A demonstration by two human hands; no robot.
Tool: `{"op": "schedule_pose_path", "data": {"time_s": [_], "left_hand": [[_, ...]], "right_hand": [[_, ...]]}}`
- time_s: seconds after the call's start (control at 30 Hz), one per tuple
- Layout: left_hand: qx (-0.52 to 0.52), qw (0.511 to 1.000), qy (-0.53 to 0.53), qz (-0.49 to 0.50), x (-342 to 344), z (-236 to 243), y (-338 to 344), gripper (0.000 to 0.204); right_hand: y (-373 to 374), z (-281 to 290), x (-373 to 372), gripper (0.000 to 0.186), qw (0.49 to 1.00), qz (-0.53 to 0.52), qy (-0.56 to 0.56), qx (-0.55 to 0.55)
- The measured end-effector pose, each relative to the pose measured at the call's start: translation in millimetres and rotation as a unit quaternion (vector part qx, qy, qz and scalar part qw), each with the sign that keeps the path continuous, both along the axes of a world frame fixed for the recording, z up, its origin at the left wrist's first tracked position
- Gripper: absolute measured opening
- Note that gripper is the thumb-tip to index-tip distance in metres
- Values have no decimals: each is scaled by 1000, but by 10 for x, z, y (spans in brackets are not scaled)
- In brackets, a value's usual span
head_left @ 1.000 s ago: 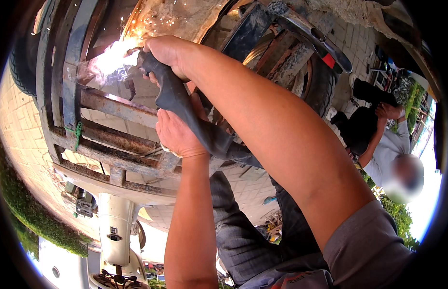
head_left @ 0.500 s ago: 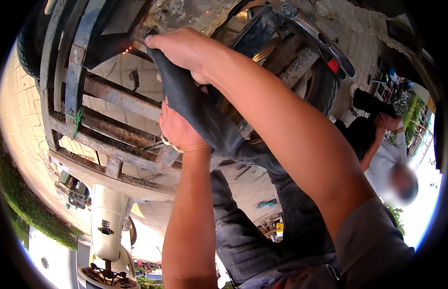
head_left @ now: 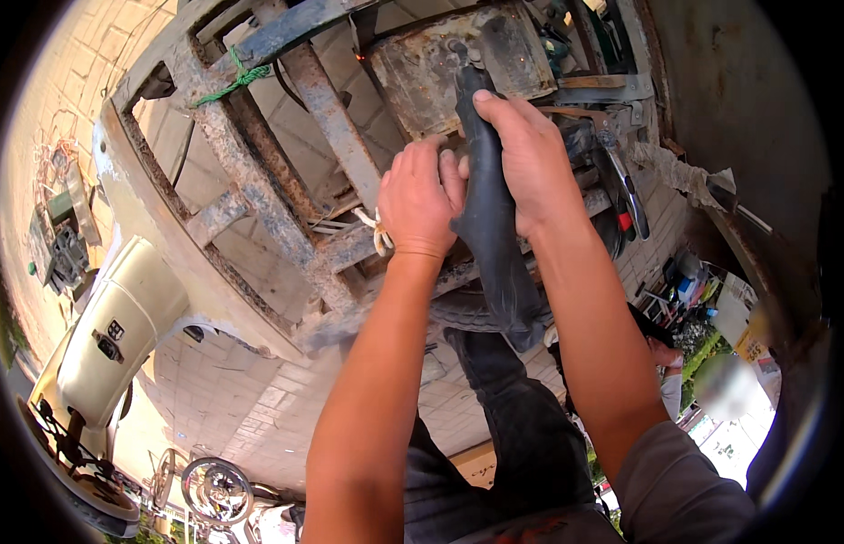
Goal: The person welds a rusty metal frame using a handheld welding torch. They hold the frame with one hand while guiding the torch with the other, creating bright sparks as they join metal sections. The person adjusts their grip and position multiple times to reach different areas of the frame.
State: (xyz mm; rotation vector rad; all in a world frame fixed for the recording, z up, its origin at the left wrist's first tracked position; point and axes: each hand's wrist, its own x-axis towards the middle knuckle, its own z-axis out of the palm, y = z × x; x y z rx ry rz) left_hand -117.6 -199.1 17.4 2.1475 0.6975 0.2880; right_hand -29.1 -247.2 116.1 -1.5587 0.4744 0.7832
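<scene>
A welding torch (head_left: 491, 204) in a long black sleeve points away from me, its bare tip over a rusty, scorched metal plate (head_left: 413, 77). My right hand (head_left: 528, 159) is closed round its upper part, thumb lying along the top. On the other side my left hand (head_left: 417, 195) is curled with its fingertips against the sleeve; part of its grip is hidden. Below the hands lies a rusty metal frame (head_left: 250, 181) of crossing bars, a green cord (head_left: 234, 80) tied to one. A tiny orange glow shows at the plate's left edge.
A cream vehicle body part (head_left: 123, 308) stands at the left. A hammer (head_left: 612, 150) lies right of my right hand, beside a dark metal panel (head_left: 730, 100). Bicycles (head_left: 216, 490) stand at the lower left. Another person (head_left: 667, 363) is at the right, partly hidden by my arm.
The view has swung, so the frame and cream part appear shifted. The torch now stands more upright in view, tip over the plate. The brighter sparks by its tip are gone. Both hands keep hold.
</scene>
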Motion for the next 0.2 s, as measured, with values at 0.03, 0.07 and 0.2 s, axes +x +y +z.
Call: {"op": "schedule_pose_path", "data": {"time_s": [0.03,0.07,0.2], "left_hand": [[-98,993,-31,55,-33,60,28,22],[-223,968,-51,104,-105,155,45,26],[-569,797,-67,190,-505,601,45,49]], "right_hand": [[-10,-4,-61,38,999,37,-16,-22],[21,21,-142,43,997,67,-26,-38],[137,89,-448,60,975,180,-80,-99]]}}
